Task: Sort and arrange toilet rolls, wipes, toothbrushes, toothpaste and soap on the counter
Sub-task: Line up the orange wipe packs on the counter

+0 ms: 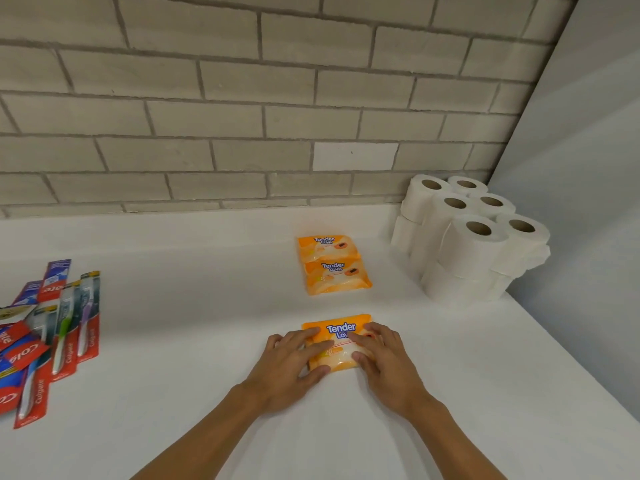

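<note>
Across the whole lower frame runs the white bench (180,306), backed by a grey brick wall (207,98). At the right, in the corner, the toilet rolls (467,244) stand upright in a tight two-tier block, so that group looks settled. At the left edge lies a loose heap of carded toothbrushes (65,327) overlapping red toothpaste boxes (20,351), not yet sorted. Just left of the rolls, at mid-frame, two orange packs of wipes (332,265) lie one overlapping the other. A third wipes pack (341,336) lies flat on the bench, nearer the camera and apart from that pair.

The step in hand seems to be the wipes: this third pack probably needs to be moved up to join the pair, square with them, which calls for a steady push or a lift with both hands.

The left hand (287,368) and right hand (388,365) rest on the pack's two ends, fingers fairly straight and spread across its top, thumbs at its near edge. They press it rather than clench it. Soap is not visible.
</note>
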Demonstrator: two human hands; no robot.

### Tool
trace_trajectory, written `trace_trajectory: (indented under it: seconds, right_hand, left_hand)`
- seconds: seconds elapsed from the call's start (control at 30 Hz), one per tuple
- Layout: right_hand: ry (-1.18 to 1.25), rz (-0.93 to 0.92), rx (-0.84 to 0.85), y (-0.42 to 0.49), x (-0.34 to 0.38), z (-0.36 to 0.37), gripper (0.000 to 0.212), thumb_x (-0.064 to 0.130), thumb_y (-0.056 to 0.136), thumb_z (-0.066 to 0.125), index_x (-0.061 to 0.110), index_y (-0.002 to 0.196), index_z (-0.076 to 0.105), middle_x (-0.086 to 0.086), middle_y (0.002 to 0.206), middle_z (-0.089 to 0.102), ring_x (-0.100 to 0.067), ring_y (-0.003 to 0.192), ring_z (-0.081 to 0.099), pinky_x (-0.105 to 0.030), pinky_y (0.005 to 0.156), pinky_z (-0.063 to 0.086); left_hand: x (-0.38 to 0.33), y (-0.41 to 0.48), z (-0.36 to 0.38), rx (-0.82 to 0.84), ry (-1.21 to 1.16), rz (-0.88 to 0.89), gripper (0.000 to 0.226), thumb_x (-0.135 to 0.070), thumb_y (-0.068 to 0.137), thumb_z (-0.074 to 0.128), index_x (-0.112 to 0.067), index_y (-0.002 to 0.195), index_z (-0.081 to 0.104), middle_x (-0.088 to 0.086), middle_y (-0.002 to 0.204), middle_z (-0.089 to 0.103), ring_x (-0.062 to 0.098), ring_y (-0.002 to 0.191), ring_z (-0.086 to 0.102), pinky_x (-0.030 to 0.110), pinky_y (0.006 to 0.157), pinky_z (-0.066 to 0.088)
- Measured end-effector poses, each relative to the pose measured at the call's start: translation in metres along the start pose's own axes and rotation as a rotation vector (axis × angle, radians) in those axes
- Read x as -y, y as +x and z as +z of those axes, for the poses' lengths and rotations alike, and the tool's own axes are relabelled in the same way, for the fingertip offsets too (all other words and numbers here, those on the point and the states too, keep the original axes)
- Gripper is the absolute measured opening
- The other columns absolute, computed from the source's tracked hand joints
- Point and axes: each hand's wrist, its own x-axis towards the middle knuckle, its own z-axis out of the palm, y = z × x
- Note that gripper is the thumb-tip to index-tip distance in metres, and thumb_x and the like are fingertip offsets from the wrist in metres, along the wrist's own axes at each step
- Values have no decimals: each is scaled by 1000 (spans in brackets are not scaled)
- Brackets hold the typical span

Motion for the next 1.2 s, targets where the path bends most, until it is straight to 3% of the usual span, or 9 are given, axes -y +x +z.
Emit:
trace_trajectory:
  seconds: [0.07, 0.13, 0.23, 0.5, 0.63, 0.7, 1.2]
  right_hand:
    - [1, 6, 22, 4, -4, -3, 69, 75, 85, 17, 41, 135, 50, 9, 145, 34, -7, 136, 23, -23, 106, 33]
    - [-8, 2, 53, 9, -9, -5, 43, 51, 97, 36, 41, 137, 47, 7, 148, 32, -10, 138, 22, -28, 110, 34]
    - [-31, -18, 70, 16, -17, -7, 41, 31, 101, 43, 41, 141, 42, 5, 152, 29, -13, 140, 21, -30, 112, 32]
    - [-47, -38, 62, 32, -31, -9, 45, 22, 101, 43, 36, 144, 39, 1, 154, 28, -18, 140, 25, -31, 113, 29]
    - [-49, -35, 72, 42, -35, -11, 44, 23, 101, 44, 35, 143, 41, 1, 154, 28, -20, 139, 27, -31, 113, 29]
    - [-44, -34, 83, 47, -37, -12, 43, 25, 101, 44, 36, 142, 42, 1, 154, 29, -20, 138, 28, -33, 112, 30]
    - [-42, -21, 139, 64, -36, -18, 43, 25, 101, 45, 32, 143, 43, 2, 153, 28, -19, 139, 26, -33, 113, 29]
  left_hand:
    - [-2, 7, 1, 1, 11, -13, 70, -75, 81, 6, -48, 141, 29, -14, 155, 21, 8, 138, 24, 33, 107, 17]
    - [-4, 13, 2, 4, 10, -24, 72, -75, 80, 5, -48, 141, 29, -14, 155, 21, 8, 138, 25, 34, 106, 17]
    - [-6, 24, 1, 19, 14, -54, 74, -75, 77, 4, -47, 142, 29, -15, 155, 20, 8, 138, 25, 35, 108, 18]
    - [-5, 47, 1, 42, -7, -88, 76, -75, 76, 6, -44, 142, 29, -16, 156, 18, 7, 140, 23, 37, 107, 19]
    - [-5, 56, -2, 52, -2, -112, 49, -57, 95, 33, -44, 142, 30, -15, 156, 18, 9, 140, 24, 38, 107, 19]
    - [-4, 59, -2, 52, -9, -122, 46, -51, 97, 37, -43, 142, 30, -15, 156, 19, 9, 140, 24, 39, 107, 19]
    - [-5, 73, -5, 48, -4, -184, 46, -48, 97, 39, -42, 142, 30, -13, 155, 22, 13, 140, 25, 42, 107, 22]
